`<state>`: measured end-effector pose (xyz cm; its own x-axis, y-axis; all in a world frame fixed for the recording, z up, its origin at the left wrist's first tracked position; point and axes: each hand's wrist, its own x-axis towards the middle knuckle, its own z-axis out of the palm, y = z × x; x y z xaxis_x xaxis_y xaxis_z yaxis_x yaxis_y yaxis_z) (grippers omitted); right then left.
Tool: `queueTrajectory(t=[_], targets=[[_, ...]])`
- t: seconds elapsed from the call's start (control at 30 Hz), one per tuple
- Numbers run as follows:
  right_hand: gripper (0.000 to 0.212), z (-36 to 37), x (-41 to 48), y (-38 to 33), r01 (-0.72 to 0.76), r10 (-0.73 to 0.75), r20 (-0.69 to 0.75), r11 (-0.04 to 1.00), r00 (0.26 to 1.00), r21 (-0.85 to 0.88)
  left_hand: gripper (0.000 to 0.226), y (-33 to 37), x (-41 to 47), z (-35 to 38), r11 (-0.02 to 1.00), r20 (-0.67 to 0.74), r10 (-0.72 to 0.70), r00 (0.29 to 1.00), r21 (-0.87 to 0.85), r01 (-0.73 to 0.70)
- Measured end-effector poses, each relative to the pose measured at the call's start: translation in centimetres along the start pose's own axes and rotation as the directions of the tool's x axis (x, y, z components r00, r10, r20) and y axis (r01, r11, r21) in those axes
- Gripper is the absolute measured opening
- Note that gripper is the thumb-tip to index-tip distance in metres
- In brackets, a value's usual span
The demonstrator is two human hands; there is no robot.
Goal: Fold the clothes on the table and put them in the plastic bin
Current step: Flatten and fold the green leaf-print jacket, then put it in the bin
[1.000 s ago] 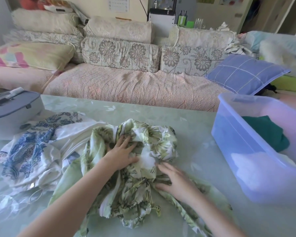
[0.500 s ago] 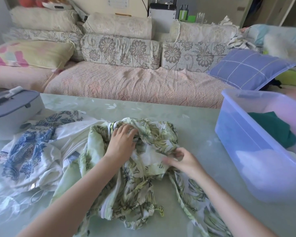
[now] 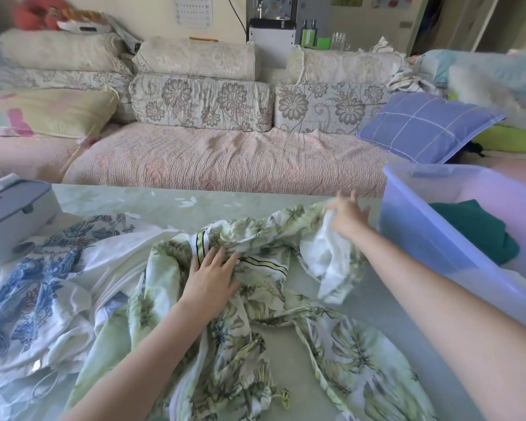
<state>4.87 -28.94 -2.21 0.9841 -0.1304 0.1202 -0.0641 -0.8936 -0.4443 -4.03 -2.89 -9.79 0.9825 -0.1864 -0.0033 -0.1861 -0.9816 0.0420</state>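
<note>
Fingers of my right hand (image 3: 345,221) pinched the green garment (image 3: 255,299), left hand (image 3: 210,278) spread flat on it; I judged nothing folded yet; the plastic bin (image 3: 407,226) held one teal piece (image 3: 474,235).

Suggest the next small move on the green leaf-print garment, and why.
Probably draw the right hand outward to spread the green leaf-print garment: it lies bunched, the left hand pins its middle, the right pinches a raised edge.
</note>
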Motion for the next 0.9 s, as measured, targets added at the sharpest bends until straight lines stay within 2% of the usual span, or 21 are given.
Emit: queueTrajectory(t=[0.03,0.07,0.13,0.17,0.23,0.27,0.33,0.37,0.43,0.53,0.63,0.7,0.77,0.83,0.9], targets=[[0.056,0.5,-0.5,0.0,0.004,0.003,0.082,0.996,0.997,-0.085,0.062,0.1,0.2,-0.2,1.0,-0.039,0.016,0.999,0.003,-0.016],[0.057,1.1,-1.3,0.0,0.041,-0.033,0.083,0.995,0.996,-0.093,0.059,0.3,0.5,-0.4,0.999,-0.082,0.039,0.996,0.015,-0.038],[0.045,2.3,-4.3,-0.2,0.155,-0.155,-0.014,0.987,0.988,0.031,0.053,0.6,1.1,-0.9,0.996,-0.136,0.086,0.987,0.043,-0.081],[0.036,3.0,-6.3,-0.4,0.205,-0.204,-0.016,0.976,0.979,0.08,0.05,0.7,1.4,-1.1,0.995,-0.135,0.099,0.986,0.043,-0.094],[0.026,4.3,-10.7,-0.8,0.257,-0.272,0.115,0.957,0.955,0.132,0.046,0.8,1.9,-1.1,0.994,-0.104,0.107,0.989,0.033,-0.105],[0.03,5.0,-12.7,-1.1,0.254,-0.285,0.224,0.954,0.932,0.158,0.045,0.7,2.3,-1.0,0.993,-0.094,0.115,0.989,0.036,-0.112],[0.052,6.5,-15.4,-0.9,0.265,-0.268,0.397,0.962,0.878,0.065,0.045,0.3,3.0,-0.6,0.988,-0.085,0.145,0.986,0.06,-0.14],[0.056,7.3,-16.0,-0.6,0.306,-0.275,0.409,0.952,0.87,-0.012,0.047,0.2,3.4,-0.5,0.985,-0.085,0.16,0.983,0.077,-0.153],[0.048,8.2,-16.5,0.0,0.336,-0.291,0.359,0.94,0.887,-0.068,0.053,0.2,4.3,-0.3,0.979,-0.084,0.175,0.981,0.125,-0.164],[0.043,8.1,-16.3,0.8,0.267,-0.258,0.36,0.963,0.896,0.027,0.054,0.3,6.3,-0.3,0.978,-0.04,0.108,0.993,0.186,-0.098],[0.045,6.5,-15.6,3.1,0.288,-0.222,0.463,0.955,0.858,-0.076,0.054,0.4,7.9,-0.6,0.97,-0.017,-0.046,0.999,0.238,0.049],[0.042,4.0,-15.1,4.6,0.257,-0.127,0.527,0.949,0.841,-0.181,0.05,0.2,8.5,-1.2,0.976,-0.015,-0.177,0.984,0.13,0.177],[0.036,1.6,-15.0,6.4,0.149,0.04,0.578,0.949,0.815,-0.277,0.044,-0.3,8.5,-1.9,0.96,-0.027,-0.281,0.959,-0.011,0.281],[0.029,0.4,-15.3,8.2,0.081,0.154,0.58,0.93,0.8,-0.358,0.048,-1.4,8.3,-2.5,0.941,-0.058,-0.331,0.942,-0.097,0.325],[0.022,-0.1,-15.5,8.8,0.066,0.2,0.559,0.906,0.804,-0.419,0.057,-2.6,7.7,-3.0,0.931,-0.085,-0.358,0.93,-0.104,0.349]])
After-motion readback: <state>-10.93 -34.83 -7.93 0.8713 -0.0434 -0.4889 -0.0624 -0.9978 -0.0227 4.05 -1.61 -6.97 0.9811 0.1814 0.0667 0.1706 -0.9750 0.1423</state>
